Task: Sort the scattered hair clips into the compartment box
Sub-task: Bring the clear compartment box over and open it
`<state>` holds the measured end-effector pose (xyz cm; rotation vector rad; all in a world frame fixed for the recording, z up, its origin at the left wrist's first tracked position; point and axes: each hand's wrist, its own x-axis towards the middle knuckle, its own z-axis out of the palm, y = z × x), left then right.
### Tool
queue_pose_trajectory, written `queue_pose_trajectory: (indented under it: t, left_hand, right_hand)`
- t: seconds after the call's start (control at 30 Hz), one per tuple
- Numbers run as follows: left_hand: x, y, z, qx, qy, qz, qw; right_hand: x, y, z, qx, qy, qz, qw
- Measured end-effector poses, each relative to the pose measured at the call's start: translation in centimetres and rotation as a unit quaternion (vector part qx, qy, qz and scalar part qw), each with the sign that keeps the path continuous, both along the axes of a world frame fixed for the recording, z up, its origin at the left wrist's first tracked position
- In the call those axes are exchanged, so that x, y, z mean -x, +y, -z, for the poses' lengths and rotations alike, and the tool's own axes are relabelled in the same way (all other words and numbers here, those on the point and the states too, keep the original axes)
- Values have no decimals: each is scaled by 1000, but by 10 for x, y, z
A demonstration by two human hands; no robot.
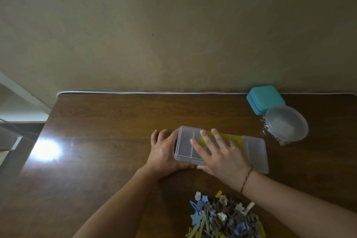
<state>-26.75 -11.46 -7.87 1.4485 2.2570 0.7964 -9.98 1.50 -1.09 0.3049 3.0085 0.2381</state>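
Note:
A clear plastic compartment box [255,150] with a closed lid and a yellow insert lies on the brown wooden table [108,121]. My left hand [164,150] grips the box's left end, fingers curled round the edge. My right hand [218,152] lies flat on the lid, fingers spread and straight, thumb at the near edge. A pile of hair clips [224,216] in blue, white, brown and yellow sits near the table's front edge, below my right wrist.
A teal square case [265,98] stands at the back right by the wall. In front of it sits a round clear container [286,122] with a lid. A bright light reflection [46,149] glares on the table's left side.

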Motion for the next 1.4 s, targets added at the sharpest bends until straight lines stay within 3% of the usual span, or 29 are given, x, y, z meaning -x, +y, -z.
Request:
queue_pose_trajectory:
  t: [0.17,0.4,0.7,0.87,0.97,1.1,1.2,1.27,1.4]
  left_hand:
    - [-5,-6,0,-3,-13,-11,1000]
    - [-8,-9,-2,1,-15,-21,1000]
    - [-10,-9,-5,-10,-23,-20,999]
    - [-11,-12,-6,5,-27,-17,999]
    - [-17,-23,-5,-8,-29,-32,999]
    - [-33,-38,-2,-37,-17,-55,998]
    - [-40,-41,-2,-31,-18,-69,997]
    - [-40,-41,-2,-22,-25,-66,997]
    - [-39,-47,3,-3,-26,-65,998]
  right_hand:
    - [-27,10,-8,-3,41,-56,998]
    - [-90,38,4,-15,27,41,999]
    - [-96,45,18,-42,80,-13,996]
    - [-99,56,3,-14,81,-47,996]
    - [-99,73,-19,57,125,-76,988]
    - [-73,93,-37,194,250,32,948]
    - [-33,106,-23,274,281,140,909]
    - [-12,113,-8,314,264,211,887]
    - [0,118,18,338,123,319,877]
